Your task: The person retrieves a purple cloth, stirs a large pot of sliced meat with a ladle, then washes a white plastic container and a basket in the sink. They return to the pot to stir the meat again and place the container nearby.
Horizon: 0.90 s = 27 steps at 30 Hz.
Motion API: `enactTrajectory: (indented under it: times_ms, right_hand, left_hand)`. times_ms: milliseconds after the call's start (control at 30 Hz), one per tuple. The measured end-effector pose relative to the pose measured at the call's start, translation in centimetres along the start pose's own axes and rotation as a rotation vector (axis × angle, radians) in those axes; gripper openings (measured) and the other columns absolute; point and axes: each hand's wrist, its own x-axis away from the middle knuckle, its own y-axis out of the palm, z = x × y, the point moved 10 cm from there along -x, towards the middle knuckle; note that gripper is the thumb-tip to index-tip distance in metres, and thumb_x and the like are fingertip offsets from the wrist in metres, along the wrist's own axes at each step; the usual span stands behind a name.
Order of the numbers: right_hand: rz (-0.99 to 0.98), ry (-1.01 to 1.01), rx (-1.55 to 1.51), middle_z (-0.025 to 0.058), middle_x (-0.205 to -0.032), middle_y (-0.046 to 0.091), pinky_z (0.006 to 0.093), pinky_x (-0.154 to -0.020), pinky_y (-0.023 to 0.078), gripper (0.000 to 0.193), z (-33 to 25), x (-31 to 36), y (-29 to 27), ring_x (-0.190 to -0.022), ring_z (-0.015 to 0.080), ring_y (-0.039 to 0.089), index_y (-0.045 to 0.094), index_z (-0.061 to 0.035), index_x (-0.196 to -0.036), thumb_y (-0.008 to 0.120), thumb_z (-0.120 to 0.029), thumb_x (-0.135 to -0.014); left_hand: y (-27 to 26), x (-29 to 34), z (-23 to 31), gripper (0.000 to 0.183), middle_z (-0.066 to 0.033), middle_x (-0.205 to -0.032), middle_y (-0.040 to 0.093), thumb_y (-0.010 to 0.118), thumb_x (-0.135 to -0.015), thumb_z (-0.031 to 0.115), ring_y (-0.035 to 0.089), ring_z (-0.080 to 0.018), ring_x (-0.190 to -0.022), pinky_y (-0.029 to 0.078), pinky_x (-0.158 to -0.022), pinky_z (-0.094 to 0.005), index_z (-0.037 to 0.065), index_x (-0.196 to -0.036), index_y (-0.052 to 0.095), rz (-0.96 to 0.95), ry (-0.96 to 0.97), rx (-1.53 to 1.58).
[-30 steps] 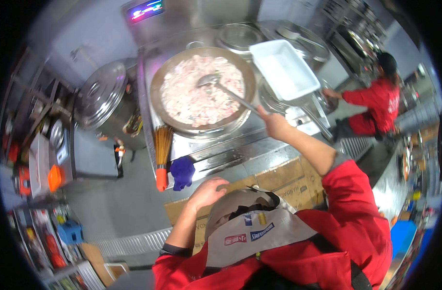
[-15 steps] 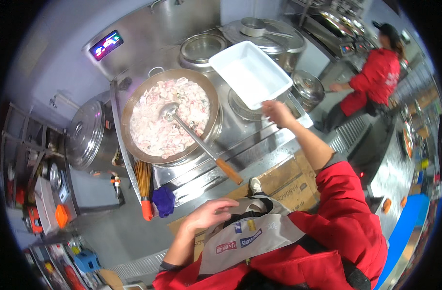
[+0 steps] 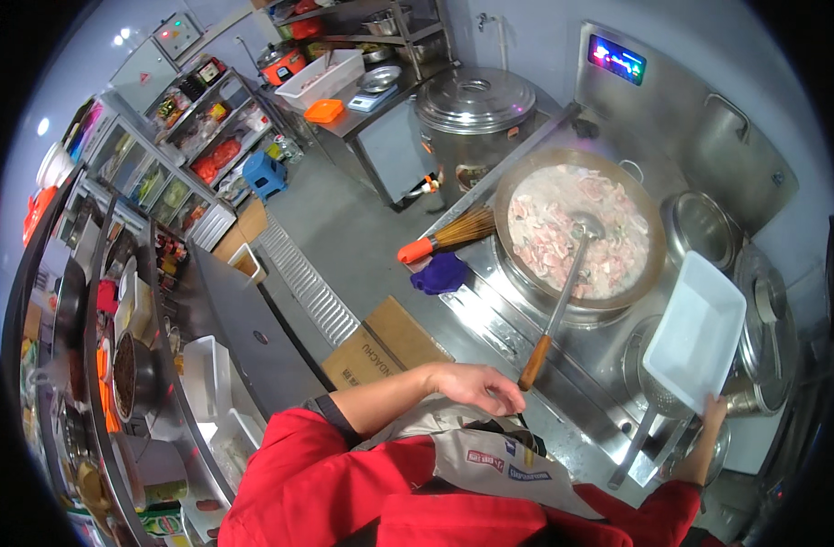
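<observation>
My right hand (image 3: 710,412) is closed on the near rim of a rectangular white plastic tub (image 3: 695,333), which shows no contents. The tub is at the right part of the steel stove, partly covering a perforated skimmer (image 3: 659,397) whose handle points toward me. My left hand (image 3: 479,387) hangs in front of my apron with nothing in it, its fingers loosely apart. Beside it is the wooden handle end (image 3: 535,363) of a long ladle. The ladle's bowl (image 3: 587,224) rests in a large wok (image 3: 656,260) filled with pale sliced meat in whitish liquid.
A bundled bamboo brush (image 3: 463,228) with an orange end and a purple cloth (image 3: 438,273) lie left of the wok. A tall lidded pot (image 3: 476,91) stands farther left. Flattened cardboard (image 3: 390,342) covers part of the floor. Shelving with containers (image 3: 207,378) runs along the left.
My view has swung left, so the stove now appears farther right and the co-worker is out of sight. My right hand has closed on the tub's rim. The ladle stays in the wok.
</observation>
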Motion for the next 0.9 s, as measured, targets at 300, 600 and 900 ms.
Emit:
enactTrajectory:
  times_ms: [300,600,900]
  right_hand:
    - [0.227,-0.122,0.225,0.0145,-0.089,0.069,0.0445,-0.077,0.049,0.036,-10.3,8.8,-6.1,-0.085,0.0267,0.063,0.07,-0.0013,-0.099,0.058,-0.035,-0.095]
    - [0.398,0.448,-0.728,0.014,-0.075,0.07,0.0385,-0.067,0.055,0.027,-26.4,30.2,-10.4,-0.068,0.0236,0.068,0.07,0.0036,-0.084,0.067,-0.023,-0.079]
    - [0.642,0.613,-0.418,0.021,-0.077,0.068,0.0414,-0.065,0.054,0.029,-24.9,51.1,-16.0,-0.071,0.0308,0.068,0.066,0.006,-0.084,0.063,-0.023,-0.08]
  left_hand:
    - [-1.7,-0.3,1.6,0.043,-0.0088,-0.137,0.059,0.062,-0.099,0.012,0.055,-0.0182,-0.127,0.045,-0.106,-0.0347,0.005,-0.141,0.053,-0.157,0.048,-0.017]
    - [-0.7,-5.6,6.5,0.063,-0.0222,-0.144,0.049,0.067,-0.092,0.023,0.059,-0.0346,-0.122,0.054,-0.098,-0.0488,-0.003,-0.144,0.043,-0.331,0.124,0.058]
    - [4.2,-12.7,6.1,0.058,-0.0188,-0.145,0.045,0.056,-0.1,0.023,0.053,-0.0347,-0.125,0.053,-0.097,-0.0512,0.0,-0.15,0.035,-0.411,0.005,0.15]
